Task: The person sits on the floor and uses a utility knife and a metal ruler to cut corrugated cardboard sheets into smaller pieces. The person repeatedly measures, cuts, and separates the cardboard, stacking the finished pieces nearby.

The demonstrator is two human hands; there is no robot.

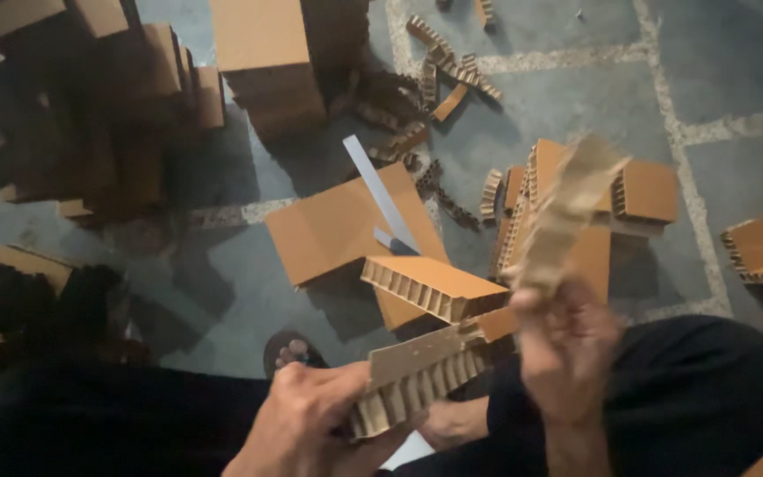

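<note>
Two hands, left (311,415) gripping one honeycomb cardboard block (417,375), right (562,344) clutching one blurred paper strip (567,212) (peeled upward)

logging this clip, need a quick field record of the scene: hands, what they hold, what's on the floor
setting: person seated over a grey tiled floor, dim light
left hand: grips a honeycomb cardboard block at its near end
right hand: holds up a peeled paper strip, blurred
nearby: another honeycomb block on a flat cardboard sheet; a grey flat bar lying across the sheet
floor scraps: honeycomb offcuts scattered beyond the sheet
stacks: cardboard piles at the top, more at the left in shadow
foot: sandalled toes by the left hand
</note>
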